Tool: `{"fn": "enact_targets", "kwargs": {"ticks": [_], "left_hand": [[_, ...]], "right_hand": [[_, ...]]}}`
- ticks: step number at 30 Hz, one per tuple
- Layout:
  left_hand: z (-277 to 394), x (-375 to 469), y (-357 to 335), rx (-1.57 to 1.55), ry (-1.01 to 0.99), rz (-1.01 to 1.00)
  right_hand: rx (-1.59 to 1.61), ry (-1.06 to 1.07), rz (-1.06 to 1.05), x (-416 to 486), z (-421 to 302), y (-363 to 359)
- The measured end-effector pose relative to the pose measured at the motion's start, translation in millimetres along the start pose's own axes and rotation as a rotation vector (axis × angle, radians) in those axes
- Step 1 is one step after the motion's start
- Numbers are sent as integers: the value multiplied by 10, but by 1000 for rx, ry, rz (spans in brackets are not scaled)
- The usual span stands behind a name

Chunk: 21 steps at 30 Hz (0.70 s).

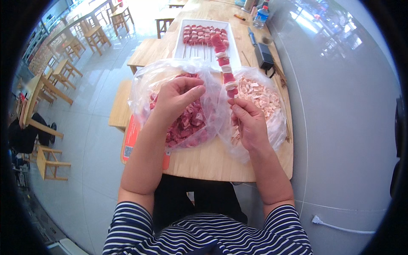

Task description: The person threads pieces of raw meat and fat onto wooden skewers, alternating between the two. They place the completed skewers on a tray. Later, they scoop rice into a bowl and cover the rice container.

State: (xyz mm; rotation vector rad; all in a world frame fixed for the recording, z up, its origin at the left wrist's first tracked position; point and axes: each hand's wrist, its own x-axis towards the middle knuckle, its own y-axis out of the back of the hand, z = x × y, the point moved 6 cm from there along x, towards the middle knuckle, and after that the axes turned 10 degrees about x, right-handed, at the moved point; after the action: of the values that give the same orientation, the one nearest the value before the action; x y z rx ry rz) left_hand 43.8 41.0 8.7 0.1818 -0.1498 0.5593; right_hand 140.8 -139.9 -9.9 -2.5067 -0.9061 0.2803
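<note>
My right hand (250, 122) grips the bare lower part of a thin skewer, on which red meat pieces alternate with white fat pieces (227, 68). The skewer points away from me, its loaded end over the near part of a white tray (234, 47). My left hand (180, 97) hovers over a clear plastic bag of red meat chunks (188, 124), thumb and fingertips a little apart with nothing seen between them. Right of it lies a second clear bag, with pale fat pieces (261, 95), partly behind my right hand. Finished-looking skewers (204, 34) lie in a row in the tray.
Bare sticks (287, 127) lie along the right edge of the wooden table (207, 164), near a black box-shaped device (264, 55), a blue-handled tool (251, 36) and a water bottle (261, 17). A wall stands close on the right. An orange printed sheet (132, 137) lies under my left forearm.
</note>
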Motion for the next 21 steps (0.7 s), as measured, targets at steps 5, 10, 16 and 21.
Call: {"fn": "enact_targets", "kwargs": {"ticks": [5, 10, 16, 21], "left_hand": [[82, 1, 168, -135, -71, 79], [70, 17, 155, -88, -108, 112], [75, 24, 176, 10, -122, 142], [5, 20, 177, -64, -66, 183]], "right_hand": [[-176, 78, 133, 409, -548, 86], [-506, 196, 35, 1421, -783, -178], [-766, 147, 8, 2527, -205, -560], [-867, 107, -98, 3114, 380, -815]]}}
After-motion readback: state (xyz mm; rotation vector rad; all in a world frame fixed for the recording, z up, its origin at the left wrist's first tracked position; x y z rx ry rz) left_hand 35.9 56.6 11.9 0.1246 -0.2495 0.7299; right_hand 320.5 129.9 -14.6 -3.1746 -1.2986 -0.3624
